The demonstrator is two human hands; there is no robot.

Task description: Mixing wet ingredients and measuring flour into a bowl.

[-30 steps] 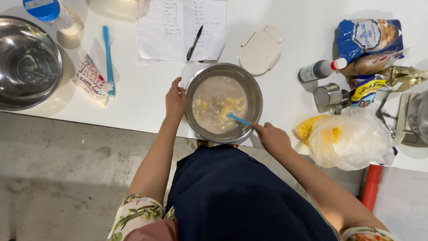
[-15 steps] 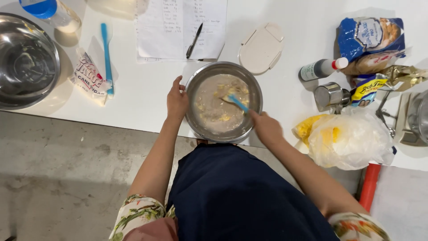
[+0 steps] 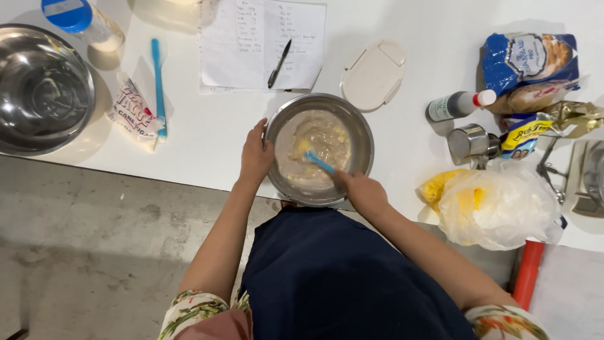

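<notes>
White tabletop (image 3: 207, 135) fills the upper part of the view from above, with grey concrete floor (image 3: 94, 252) below its near edge. A steel bowl (image 3: 358, 135) of pale, lumpy batter (image 3: 318, 141) is set near the table's front edge, just in front of the person's dark apron (image 3: 333, 283). The bowl's left rim is gripped by the left hand (image 3: 257, 156), fingers curled over the edge. A blue spatula (image 3: 319, 162) is clasped in the right hand (image 3: 363, 192) at the bowl's near right rim, its blade sunk in the batter. The two hands are kept apart, on opposite sides of the bowl.

Behind the bowl, a sheet of handwritten paper (image 3: 251, 44) is laid with a black pen (image 3: 279, 63) on it, and a cream lid (image 3: 374, 75) lies just beside it. At far left a larger empty steel bowl (image 3: 41, 88), a second blue spatula (image 3: 157, 82) and a small packet (image 3: 132, 110) are seen. At right, a small bottle (image 3: 456, 105), a steel cup (image 3: 469, 143), blue bags (image 3: 528, 63) and a plastic bag (image 3: 497, 204) are gathered.
</notes>
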